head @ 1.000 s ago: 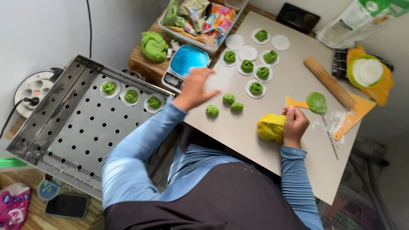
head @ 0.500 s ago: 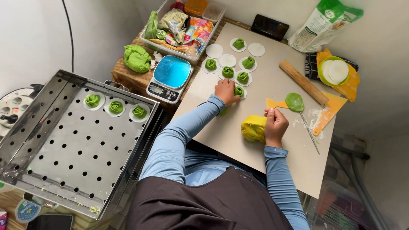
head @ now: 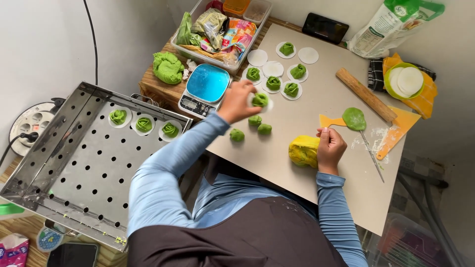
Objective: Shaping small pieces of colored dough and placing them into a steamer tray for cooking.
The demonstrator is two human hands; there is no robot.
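You lifted one green dumpling (head: 260, 99) in your left hand (head: 239, 101), fingers clamped; three green balls (head: 253, 128) remained on the table (head: 297, 198), and your right hand (head: 330, 148) was closed beside the yellow dough (head: 303, 151).

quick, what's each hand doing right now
Left hand: closed on a green shaped dough piece on its white paper round.
Right hand: curled shut beside the yellow dough lump, touching it.

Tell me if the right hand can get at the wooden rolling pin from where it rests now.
Probably yes. The right hand rests by the yellow dough, and the rolling pin lies just beyond on the same board, with only the flat green dough disc between them.
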